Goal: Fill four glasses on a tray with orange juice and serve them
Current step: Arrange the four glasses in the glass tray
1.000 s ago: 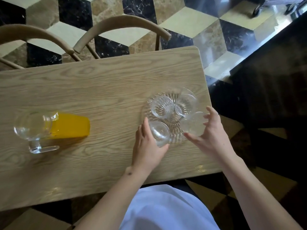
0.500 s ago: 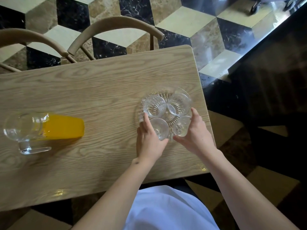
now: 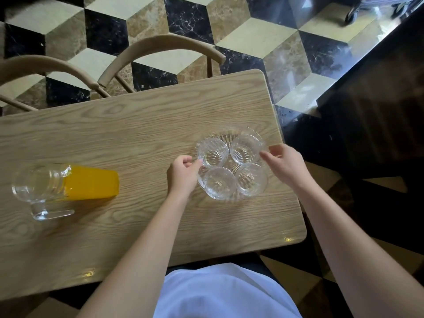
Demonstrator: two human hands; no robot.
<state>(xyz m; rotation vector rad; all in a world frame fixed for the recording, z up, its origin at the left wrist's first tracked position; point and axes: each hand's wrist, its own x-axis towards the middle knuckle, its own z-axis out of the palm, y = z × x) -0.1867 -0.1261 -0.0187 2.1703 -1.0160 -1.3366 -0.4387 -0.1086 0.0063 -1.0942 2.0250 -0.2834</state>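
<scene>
Head view: both hands are pinching the tray (image 3: 231,132) rim, left hand (image 3: 183,174) and right hand (image 3: 285,165) flanking 4 empty glasses (image 3: 231,165). The jug (image 3: 66,188) is standing well to the left, nearer the left hand.

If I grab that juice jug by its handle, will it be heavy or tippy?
Probably heavy: the jug looks mostly full of orange juice. It is clear glass, so likely slippery and breakable. The liquid may slosh if you lift fast.
</scene>
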